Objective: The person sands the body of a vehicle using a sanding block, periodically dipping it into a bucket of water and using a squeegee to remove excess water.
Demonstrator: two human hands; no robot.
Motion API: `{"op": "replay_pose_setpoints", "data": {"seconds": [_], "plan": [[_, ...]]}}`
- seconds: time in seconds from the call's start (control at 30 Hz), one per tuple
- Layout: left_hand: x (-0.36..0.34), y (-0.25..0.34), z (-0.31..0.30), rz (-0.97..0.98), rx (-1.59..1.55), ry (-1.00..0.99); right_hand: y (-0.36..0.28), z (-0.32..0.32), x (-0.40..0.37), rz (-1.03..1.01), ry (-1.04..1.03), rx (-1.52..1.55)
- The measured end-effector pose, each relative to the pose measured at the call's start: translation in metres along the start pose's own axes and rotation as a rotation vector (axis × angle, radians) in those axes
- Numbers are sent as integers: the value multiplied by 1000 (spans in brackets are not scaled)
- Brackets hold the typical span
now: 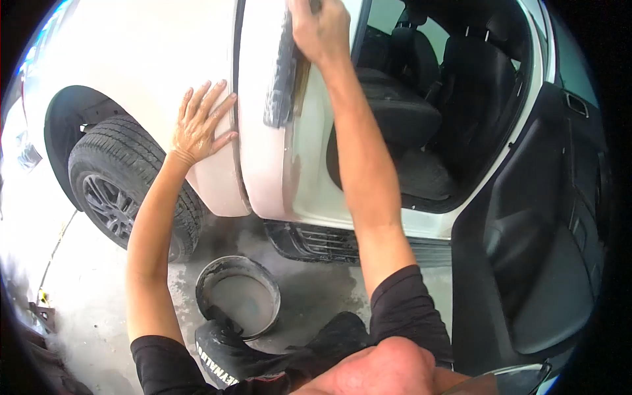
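Observation:
My left hand (205, 122) lies flat with fingers spread on the white body panel (158, 59) of a vehicle, just above the rear wheel and beside a vertical panel gap. Its skin looks wet. At the top of the view, my right hand (321, 29) is closed around a long, dark grey sanding block (280, 99). The block lies lengthwise against the white pillar panel (260, 151) next to the open door frame. Its upper end is partly hidden by my fingers. Pinkish, dull patches show on the lower part of both panels.
Below the panels stands a black bucket (204, 286) of cloudy grey water. A rear tire (118, 145) is at left and a black side step (316, 242) runs under the door opening. The open door (546, 263) fills the right side. The concrete floor (99, 296) is partly wet.

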State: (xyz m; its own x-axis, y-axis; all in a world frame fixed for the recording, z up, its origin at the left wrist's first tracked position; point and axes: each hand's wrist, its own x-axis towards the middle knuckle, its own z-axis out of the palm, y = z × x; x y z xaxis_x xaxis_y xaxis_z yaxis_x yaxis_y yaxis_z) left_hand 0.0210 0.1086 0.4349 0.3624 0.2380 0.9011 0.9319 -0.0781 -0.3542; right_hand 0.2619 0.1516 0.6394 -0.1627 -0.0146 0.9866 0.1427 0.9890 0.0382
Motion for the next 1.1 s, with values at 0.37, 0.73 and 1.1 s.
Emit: {"op": "replay_pose_setpoints", "data": {"seconds": [0.37,0.73,1.1], "plan": [[1,2,-1,-1,29,-24,14,17,-26,-85,167,-142],[3,2,0,25,66,-8,-25,8,-262,215,-36,1],[4,4,-1,35,85,-6,-19,8,-212,210,17,0]]}}
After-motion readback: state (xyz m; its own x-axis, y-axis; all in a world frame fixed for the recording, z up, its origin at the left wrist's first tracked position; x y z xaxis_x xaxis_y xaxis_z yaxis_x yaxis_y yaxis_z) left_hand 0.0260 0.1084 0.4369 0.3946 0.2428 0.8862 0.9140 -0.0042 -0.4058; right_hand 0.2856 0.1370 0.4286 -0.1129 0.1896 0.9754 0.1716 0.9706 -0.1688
